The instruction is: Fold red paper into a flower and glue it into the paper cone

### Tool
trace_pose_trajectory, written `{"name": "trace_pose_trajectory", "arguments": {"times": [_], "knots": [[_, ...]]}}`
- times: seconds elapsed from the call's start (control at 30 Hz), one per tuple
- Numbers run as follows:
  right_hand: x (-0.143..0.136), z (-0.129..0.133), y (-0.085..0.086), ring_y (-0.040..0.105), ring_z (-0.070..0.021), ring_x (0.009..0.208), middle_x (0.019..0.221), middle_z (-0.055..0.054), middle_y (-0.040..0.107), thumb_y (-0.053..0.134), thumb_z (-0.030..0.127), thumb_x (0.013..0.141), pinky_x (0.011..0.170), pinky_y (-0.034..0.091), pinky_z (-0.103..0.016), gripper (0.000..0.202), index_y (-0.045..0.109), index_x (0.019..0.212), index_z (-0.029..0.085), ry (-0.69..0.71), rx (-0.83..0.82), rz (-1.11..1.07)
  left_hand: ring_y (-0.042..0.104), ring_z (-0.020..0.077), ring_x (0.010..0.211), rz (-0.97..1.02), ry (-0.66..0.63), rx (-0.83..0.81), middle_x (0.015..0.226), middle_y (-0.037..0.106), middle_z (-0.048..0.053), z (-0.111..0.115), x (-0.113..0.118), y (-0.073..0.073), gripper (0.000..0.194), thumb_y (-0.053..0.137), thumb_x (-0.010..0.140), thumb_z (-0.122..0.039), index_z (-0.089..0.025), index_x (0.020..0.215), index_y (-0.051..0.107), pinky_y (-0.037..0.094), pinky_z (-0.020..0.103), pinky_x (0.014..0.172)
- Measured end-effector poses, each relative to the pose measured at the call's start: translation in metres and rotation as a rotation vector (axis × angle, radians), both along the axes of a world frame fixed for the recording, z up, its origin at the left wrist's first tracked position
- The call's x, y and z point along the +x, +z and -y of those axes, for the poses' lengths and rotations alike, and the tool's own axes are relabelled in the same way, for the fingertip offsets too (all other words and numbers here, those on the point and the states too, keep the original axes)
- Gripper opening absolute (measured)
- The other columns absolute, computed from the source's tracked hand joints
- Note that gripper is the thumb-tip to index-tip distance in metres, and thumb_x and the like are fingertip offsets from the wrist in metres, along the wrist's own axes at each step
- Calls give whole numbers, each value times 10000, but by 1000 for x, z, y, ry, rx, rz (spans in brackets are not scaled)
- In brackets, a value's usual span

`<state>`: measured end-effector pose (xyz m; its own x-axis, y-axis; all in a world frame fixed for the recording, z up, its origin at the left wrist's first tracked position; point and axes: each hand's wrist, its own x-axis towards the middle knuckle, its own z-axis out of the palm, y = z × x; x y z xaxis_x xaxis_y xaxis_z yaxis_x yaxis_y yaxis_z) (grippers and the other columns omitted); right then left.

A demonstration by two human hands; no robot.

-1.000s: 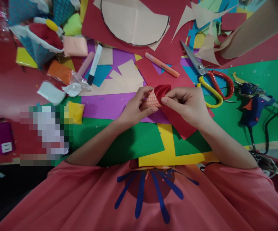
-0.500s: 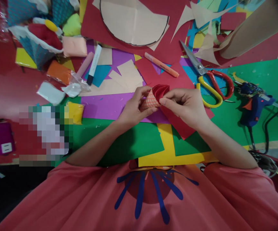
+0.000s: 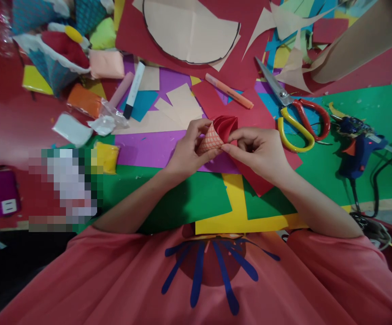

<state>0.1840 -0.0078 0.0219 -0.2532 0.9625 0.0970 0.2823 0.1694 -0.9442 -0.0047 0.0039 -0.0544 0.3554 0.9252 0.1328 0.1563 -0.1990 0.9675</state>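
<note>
A small paper cone (image 3: 210, 141) with a red grid pattern lies tilted in my left hand (image 3: 189, 151), its fingers wrapped round it. Folded red paper (image 3: 226, 126) fills the cone's mouth and sticks out at the top right. My right hand (image 3: 262, 151) pinches at the lower rim of the mouth with thumb and fingertips, on the edge where the red paper meets the cone. Beneath both hands lie a red paper sheet (image 3: 250, 174) and a purple sheet (image 3: 148, 149).
Scissors (image 3: 286, 99) and a blue glue gun (image 3: 360, 153) with its cable lie at right. An orange highlighter (image 3: 229, 91), a white marker (image 3: 135, 90) and clay packets (image 3: 106, 64) lie beyond my hands. Blue paper cones (image 3: 55, 67) stand far left; a paper roll (image 3: 355, 45) is far right.
My right fingers have slid slightly down and left along the cone's rim. The folded red paper shows more of its layers at the mouth. My left hand keeps its hold.
</note>
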Motion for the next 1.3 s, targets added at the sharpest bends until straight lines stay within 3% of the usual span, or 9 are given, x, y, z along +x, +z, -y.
{"name": "trace_pose_trajectory", "arguments": {"times": [0.13, 0.23, 0.3, 0.37, 0.53, 0.73, 0.9, 1.17, 1.3], "knots": [[0, 2, 1, 324, -47, 451, 476, 89, 384, 690, 235, 814, 461, 276, -222, 124, 640, 724, 166, -24, 19, 48, 624, 192, 1083, 18, 1, -8, 1215, 566, 60, 0, 0, 2, 593, 718, 768, -528, -279, 1234, 448, 558, 281, 786], [4, 2, 3, 367, -64, 455, 485, 83, 414, 707, 285, 820, 475, 320, -238, 115, 644, 795, 192, -115, 57, 57, 683, 145, 847, 78, -37, -111, 1184, 603, 65, -1, 2, 8, 574, 679, 804, -538, -279, 1243, 416, 558, 254, 654], [8, 0, 4, 380, -74, 436, 480, 80, 428, 684, 351, 848, 461, 335, -248, 146, 632, 841, 215, -200, 63, 16, 663, 105, 634, 148, -83, -202, 1063, 651, 45, -2, 4, 16, 554, 634, 836, -553, -282, 1252, 389, 521, 229, 532], [12, -5, 3, 373, -75, 400, 464, 83, 426, 655, 418, 868, 431, 328, -249, 195, 613, 845, 229, -256, 42, -44, 662, 122, 579, 230, -135, -273, 894, 673, 22, -2, 5, 23, 526, 597, 850, -584, -255, 1213, 405, 500, 228, 473], [14, -12, -2, 345, -66, 329, 409, 99, 400, 631, 509, 868, 366, 292, -235, 292, 580, 794, 231, -238, -36, -115, 677, 137, 607, 283, -137, -402, 989, 726, 85, -3, 6, 30, 503, 537, 853, -642, -202, 1083, 458, 489, 237, 461], [11, -6, 1, 403, -70, 349, 422, 67, 440, 499, 516, 942, 394, 326, -246, 404, 594, 696, 211, -235, 76, -38, 693, 154, 612, 245, -145, -357, 836, 703, 22, -4, 6, 24, 535, 564, 838, -655, -245, 1154, 425, 489, 235, 479], [11, 0, 3, 428, -93, 421, 522, 40, 524, 543, 439, 938, 430, 330, -271, 267, 720, 953, 239, -210, 163, 52, 671, 135, 599, 260, -155, -288, 832, 669, 9, -4, 7, 24, 542, 572, 843, -649, -248, 1164, 398, 521, 248, 496], [11, 5, -2, 490, -90, 475, 646, 7, 674, 503, 309, 950, 502, 420, -251, 272, 719, 1095, 230, -92, 352, 234, 656, 107, 644, 263, -166, -277, 877, 658, -15, -4, 4, 24, 477, 564, 879, -588, -288, 1222, 425, 504, 223, 535], [14, 2, -14, 491, -104, 475, 537, 20, 586, 509, 324, 943, 518, 410, -259, 309, 699, 1143, 186, -24, 530, 372, 684, 131, 758, 159, -146, -259, 978, 671, 26, -5, 4, 28, 555, 542, 865, -640, -246, 1247, 458, 548, 243, 640]]}}
